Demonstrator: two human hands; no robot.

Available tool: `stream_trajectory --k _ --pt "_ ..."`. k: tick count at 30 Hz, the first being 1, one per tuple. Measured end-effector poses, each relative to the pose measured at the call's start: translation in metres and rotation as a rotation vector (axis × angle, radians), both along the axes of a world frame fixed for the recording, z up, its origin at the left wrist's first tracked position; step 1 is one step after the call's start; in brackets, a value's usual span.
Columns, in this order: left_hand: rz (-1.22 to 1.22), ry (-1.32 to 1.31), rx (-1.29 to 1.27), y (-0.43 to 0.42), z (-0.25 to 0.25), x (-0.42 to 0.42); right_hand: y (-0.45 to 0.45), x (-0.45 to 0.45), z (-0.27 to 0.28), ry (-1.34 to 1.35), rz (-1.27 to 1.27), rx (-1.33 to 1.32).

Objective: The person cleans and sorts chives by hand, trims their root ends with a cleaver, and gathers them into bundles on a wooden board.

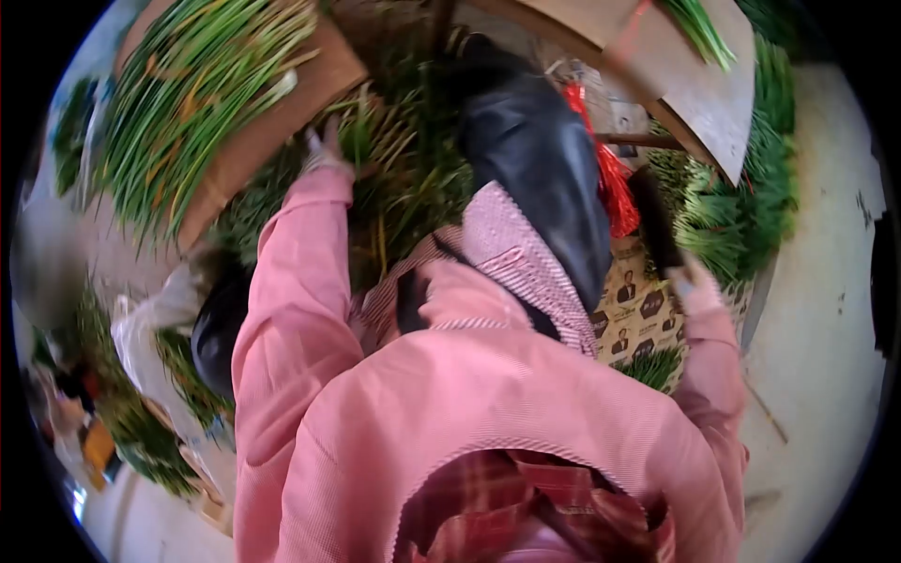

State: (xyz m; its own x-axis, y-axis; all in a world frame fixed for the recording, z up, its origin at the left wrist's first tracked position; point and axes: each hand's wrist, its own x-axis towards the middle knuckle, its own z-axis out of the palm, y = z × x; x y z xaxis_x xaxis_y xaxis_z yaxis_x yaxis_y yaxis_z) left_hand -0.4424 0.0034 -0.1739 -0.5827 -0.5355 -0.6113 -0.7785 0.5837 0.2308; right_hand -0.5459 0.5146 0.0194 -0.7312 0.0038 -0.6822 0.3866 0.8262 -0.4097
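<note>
On the tan paper sheet [623,324] printed with small portraits and dark hexagons, marks like lettering can be made out inside the hexagons, but they are too small to be read. The printed white paper [627,116] beneath the pale-topped wooden desk [699,108] is likewise illegible.

A dark, flat, elongated tool [654,216] is held in the right grip [693,283], its handle end enclosed by the fingers and its length pointed away from the body, above the tan paper sheet. The left grip [326,148] is set at the edge of a heap of loose green leafy stalks [399,150], just beside the corner of a brown board [328,68]; whether the fingers are closed on any stalk cannot be told.

Long green stalks with yellowed leaves [202,89] are laid across the brown board. Between the two grips, the space is taken up by a leg covered in shiny black material [535,141]. Glossy red plastic strands [615,192] are hung close to the dark tool, and green bundles [737,225] are stacked beyond it. A translucent white plastic bag [150,324] is seen at the left.
</note>
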Motion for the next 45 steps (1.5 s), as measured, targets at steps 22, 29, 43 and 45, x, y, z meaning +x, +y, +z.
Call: stream_trajectory --k 22,29,43,45 --pt "0.365 0.178 0.254 0.022 0.042 0.024 -0.065 -0.212 -0.390 0.246 0.164 0.376" --pt "0.234 0.373 0.443 0.019 -0.004 0.034 -0.030 -0.179 -0.422 0.199 0.040 0.291" --pt "0.297 0.078 0.510 -0.003 -0.029 0.077 -0.109 -0.090 -0.232 0.307 -0.385 -0.763" --pt "0.474 0.195 0.649 -0.006 -0.002 0.084 -0.140 -0.087 -0.176 0.351 -0.300 -0.940"
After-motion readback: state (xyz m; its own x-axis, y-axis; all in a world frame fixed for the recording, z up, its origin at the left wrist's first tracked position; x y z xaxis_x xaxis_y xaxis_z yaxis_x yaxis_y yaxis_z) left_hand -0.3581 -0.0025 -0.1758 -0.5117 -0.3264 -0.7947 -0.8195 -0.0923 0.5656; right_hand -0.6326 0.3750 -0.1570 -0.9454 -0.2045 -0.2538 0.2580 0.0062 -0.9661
